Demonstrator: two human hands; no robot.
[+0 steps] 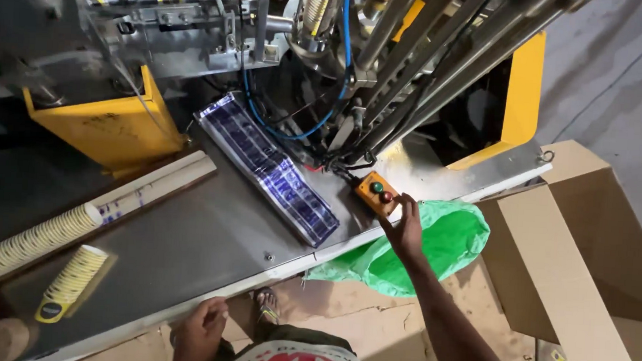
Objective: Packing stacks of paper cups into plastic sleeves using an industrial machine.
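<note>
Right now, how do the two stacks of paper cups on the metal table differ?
The longer stack runs off the left edge and lies against a pale board; the shorter stack lies wholly on the metal table, base toward the camera. Both lie on their sides, yellowish, untouched by the hands.

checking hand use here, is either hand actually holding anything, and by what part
Nothing is gripped. The right hand rests its fingers on the orange button box at its near edge; the left hand rests at the metal table edge.

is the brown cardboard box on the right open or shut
Open: the brown cardboard box has its flaps spread outward, beside the green plastic bag.
</note>
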